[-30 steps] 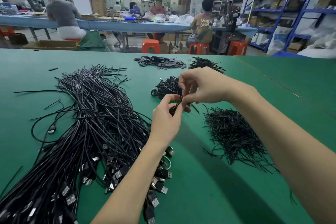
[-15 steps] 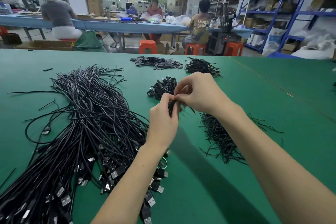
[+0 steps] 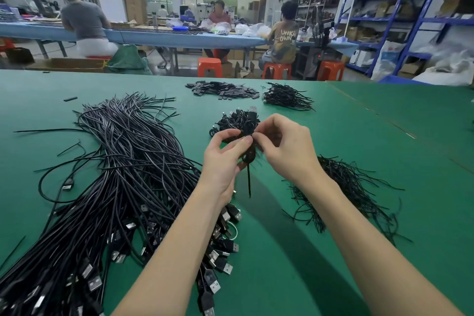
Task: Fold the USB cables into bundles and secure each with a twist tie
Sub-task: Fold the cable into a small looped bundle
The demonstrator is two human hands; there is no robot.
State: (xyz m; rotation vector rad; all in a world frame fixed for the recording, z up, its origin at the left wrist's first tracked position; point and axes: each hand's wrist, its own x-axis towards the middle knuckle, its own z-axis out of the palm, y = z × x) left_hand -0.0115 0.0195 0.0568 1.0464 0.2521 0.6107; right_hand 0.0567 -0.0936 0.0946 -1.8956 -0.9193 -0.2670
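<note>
Hands meet above desk centre. Left hand [image 3: 223, 159] grips folded cable bundle [image 3: 249, 154] from the left, thumb and forefinger curled round its middle. Right hand [image 3: 284, 146] pinches at the same spot w/ thumb and fingertips, apparently on the twist tie [image 3: 248, 182]; exact grip on the tie is hidden behind the fingers. One tie tail hangs straight down from the bundle, toward the wearer.

Step in hand, by my read: securing; the tie is round the bundle's waist but not wound tight, since a long tail hangs free. Next move calls for the right hand to twist the tie ends together while the left keeps the folds from springing open.

Bundle held in air, clear of the desk [image 3: 320, 251], in front of the pile of finished bundles [image 3: 234, 122]. Long axis runs near/far, roughly upright in view. A plug shows just beyond its far end; can't tell whether it belongs to this bundle or the pile.

Outward: loose USB cables [image 3: 115, 174] in a big heap to the left, plugs nearest the wearer. Spare twist ties [image 3: 346, 187] heaped right. Two more dark piles at the far desk edge.
</note>
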